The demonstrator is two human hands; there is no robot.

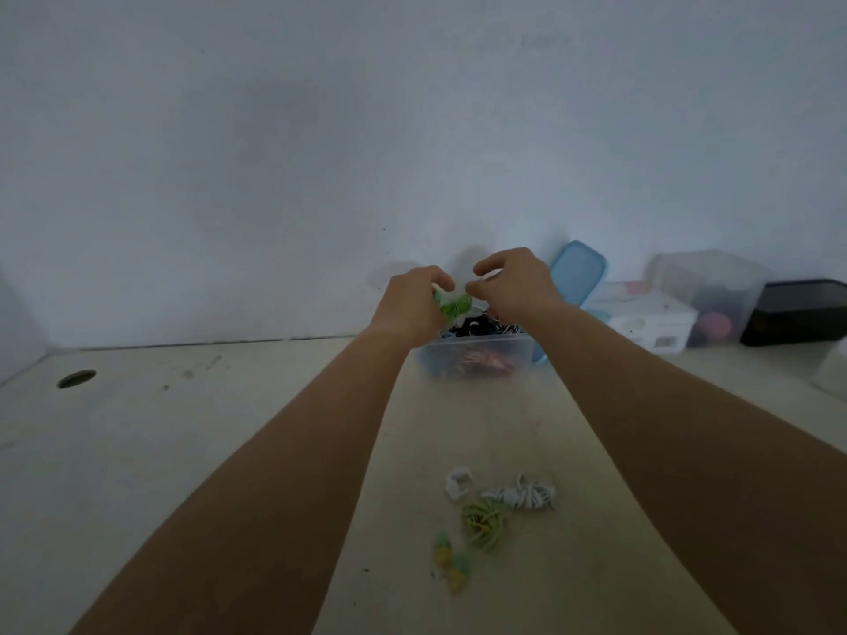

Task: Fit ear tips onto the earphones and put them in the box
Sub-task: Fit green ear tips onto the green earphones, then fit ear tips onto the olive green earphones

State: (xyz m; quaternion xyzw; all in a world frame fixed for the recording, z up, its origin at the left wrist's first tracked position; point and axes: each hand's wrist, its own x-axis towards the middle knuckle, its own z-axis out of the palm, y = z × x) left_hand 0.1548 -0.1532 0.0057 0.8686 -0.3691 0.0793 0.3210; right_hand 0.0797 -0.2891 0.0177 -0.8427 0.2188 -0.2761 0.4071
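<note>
- Box (476,355) sits at the far edge of the table (137,451), with coiled earphones inside.
- My left hand (412,304) grips the green earphones (451,308) just above the box.
- My right hand (515,286) pinches the coil's top end, fingers curled.
- White earphones (527,492) lie near me, between my forearms.

White carton (651,320), clear tub (706,279) and black bin (800,316) stand together.

The pale wooden table (183,451) has a round hole (75,379) at its left. Near the front lie white earphones (525,493), a yellow-green cable tangle (483,524) and small blurred yellow-green pieces (451,561). Along the wall stand a clear plastic box (476,355), a white carton (651,320), a clear tub (706,281) and a black bin (797,313).
</note>
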